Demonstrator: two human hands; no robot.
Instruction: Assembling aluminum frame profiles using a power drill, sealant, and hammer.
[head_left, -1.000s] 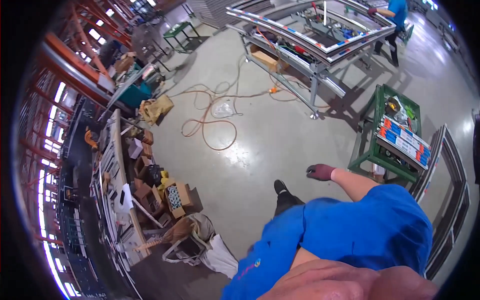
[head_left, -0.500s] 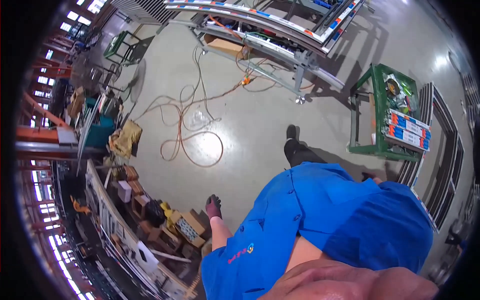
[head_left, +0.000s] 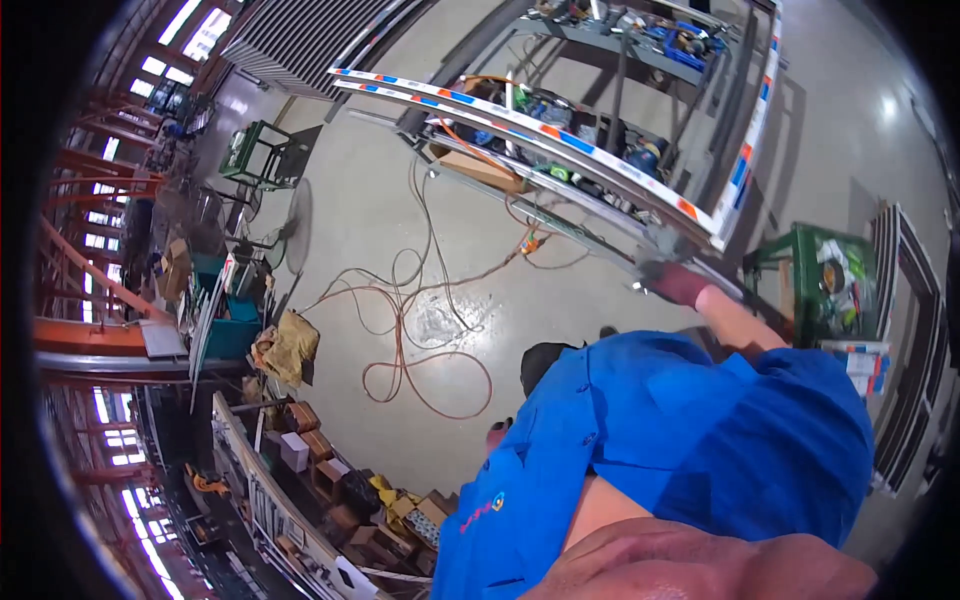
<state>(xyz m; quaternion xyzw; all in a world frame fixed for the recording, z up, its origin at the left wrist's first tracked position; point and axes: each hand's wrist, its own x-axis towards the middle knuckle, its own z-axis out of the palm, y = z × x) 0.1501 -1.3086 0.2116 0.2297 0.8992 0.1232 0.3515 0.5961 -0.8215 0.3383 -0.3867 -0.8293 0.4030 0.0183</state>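
My right hand (head_left: 680, 284), in a dark red glove with greyish fingers, reaches forward beside the near corner of a metal work stand (head_left: 580, 226). Its fingers are blurred, and I cannot tell whether they touch the stand. Across the stand lies a large frame (head_left: 560, 137) of long profiles with white, blue and orange tape. My left hand (head_left: 497, 432), gloved in dark red too, hangs low at my side, mostly behind my blue jacket (head_left: 560, 430); its fingers barely show.
Orange and grey hoses (head_left: 400, 320) lie looped on the floor. A green stand (head_left: 800, 285) with tools is at right, near leaning dark frames (head_left: 915, 300). Cardboard boxes (head_left: 325, 480) line a bench at lower left. A stand fan (head_left: 300, 225) is further off.
The work stand and its frame now appear nearer and larger. My right hand has come forward from beside my hip. My left hand has drawn back against the jacket.
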